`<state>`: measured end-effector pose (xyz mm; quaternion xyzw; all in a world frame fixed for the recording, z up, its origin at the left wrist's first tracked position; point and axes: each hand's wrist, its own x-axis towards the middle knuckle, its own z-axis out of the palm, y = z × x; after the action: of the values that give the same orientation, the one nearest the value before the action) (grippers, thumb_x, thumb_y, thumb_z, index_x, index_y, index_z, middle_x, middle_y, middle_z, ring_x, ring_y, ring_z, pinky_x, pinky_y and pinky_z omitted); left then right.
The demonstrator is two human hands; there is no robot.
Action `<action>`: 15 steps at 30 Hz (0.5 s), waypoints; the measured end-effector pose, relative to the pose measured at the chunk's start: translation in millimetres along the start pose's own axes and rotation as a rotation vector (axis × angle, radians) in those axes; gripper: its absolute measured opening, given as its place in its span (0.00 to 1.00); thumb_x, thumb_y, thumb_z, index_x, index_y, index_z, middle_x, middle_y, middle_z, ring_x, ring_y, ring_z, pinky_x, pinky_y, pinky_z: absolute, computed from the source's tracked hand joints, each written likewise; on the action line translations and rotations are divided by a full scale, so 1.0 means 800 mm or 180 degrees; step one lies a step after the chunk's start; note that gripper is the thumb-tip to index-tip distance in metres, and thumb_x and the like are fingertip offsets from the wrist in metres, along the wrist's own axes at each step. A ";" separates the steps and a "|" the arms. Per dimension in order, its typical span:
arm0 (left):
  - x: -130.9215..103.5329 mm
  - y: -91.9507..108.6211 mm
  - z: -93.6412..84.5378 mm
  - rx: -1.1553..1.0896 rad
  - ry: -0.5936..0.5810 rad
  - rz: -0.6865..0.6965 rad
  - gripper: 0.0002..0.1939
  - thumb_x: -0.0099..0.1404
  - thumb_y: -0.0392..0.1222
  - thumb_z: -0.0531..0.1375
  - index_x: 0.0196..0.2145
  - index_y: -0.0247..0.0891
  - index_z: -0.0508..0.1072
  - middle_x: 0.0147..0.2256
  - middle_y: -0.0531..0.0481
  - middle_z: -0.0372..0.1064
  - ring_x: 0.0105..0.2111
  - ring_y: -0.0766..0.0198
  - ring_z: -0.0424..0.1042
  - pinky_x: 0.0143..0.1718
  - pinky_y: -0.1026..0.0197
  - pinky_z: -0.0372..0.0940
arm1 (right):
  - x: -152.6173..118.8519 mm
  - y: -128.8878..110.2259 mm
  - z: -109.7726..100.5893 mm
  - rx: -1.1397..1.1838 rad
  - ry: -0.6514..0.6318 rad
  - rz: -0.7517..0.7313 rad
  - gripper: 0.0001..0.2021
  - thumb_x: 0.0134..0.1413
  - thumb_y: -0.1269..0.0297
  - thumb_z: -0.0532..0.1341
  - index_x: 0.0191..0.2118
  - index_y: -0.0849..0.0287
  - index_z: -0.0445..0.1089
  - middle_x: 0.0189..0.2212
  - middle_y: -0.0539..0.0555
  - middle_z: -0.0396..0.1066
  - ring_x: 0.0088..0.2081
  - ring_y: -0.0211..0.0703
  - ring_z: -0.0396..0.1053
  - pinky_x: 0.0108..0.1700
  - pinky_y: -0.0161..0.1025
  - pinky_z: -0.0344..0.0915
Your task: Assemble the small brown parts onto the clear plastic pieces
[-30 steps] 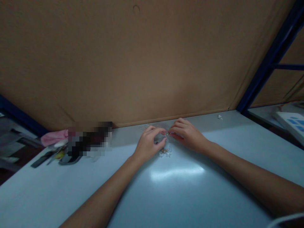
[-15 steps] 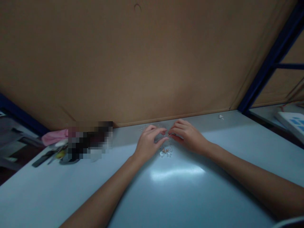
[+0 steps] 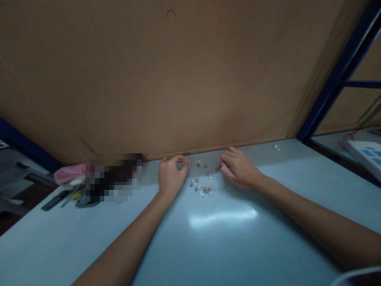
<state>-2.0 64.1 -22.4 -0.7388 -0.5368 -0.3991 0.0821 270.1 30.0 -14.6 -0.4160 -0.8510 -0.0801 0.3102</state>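
- Bare left hand (image 3: 171, 176): thumb and forefinger curved toward each other.
- Bare right hand (image 3: 238, 170): fingers curled inward (fingertip contact unclear).
- Bare, slender forearms (image 3: 135, 238): angled forward and inward.

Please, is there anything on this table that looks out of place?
A small white item lies alone toward the far right corner of the table, apart from the scattered clear and brown pieces, so it may be stray.

Lighting: dim, cool below, brownish above. Glare: one white streak, tabletop (image 3: 184, 254), lower centre. Shadow: soft-edged, beneath right forearm (image 3: 303, 216), lower right. Panel (image 3: 149, 79), upper frame: dull, unreflective. Definition: soft; small clear pieces (image 3: 203, 194), centre, indistinct. Pixelated patch (image 3: 114, 176): left of centre. Distortion: wide-angle, blue post (image 3: 330, 87) leaning, right edge.
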 end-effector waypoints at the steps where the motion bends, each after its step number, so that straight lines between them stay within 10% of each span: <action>1: 0.000 -0.002 0.001 0.0015 -0.0049 0.0009 0.04 0.67 0.42 0.65 0.39 0.43 0.81 0.38 0.48 0.82 0.43 0.47 0.77 0.49 0.47 0.70 | 0.001 0.000 0.000 -0.0037 -0.0005 -0.0016 0.10 0.67 0.69 0.56 0.31 0.55 0.65 0.31 0.57 0.71 0.40 0.52 0.64 0.45 0.47 0.61; 15: 0.001 -0.007 0.002 0.0219 -0.0166 0.0095 0.06 0.67 0.40 0.65 0.38 0.42 0.84 0.41 0.43 0.83 0.45 0.44 0.77 0.53 0.42 0.69 | -0.003 0.011 0.009 0.0221 -0.0054 -0.0061 0.08 0.56 0.78 0.62 0.38 0.58 0.71 0.35 0.58 0.75 0.42 0.52 0.66 0.45 0.45 0.63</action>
<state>-6.1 68.1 -25.0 -0.7536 -0.5411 -0.3598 0.0994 274.3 36.8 -22.3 -0.3975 -0.8598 -0.0500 0.3165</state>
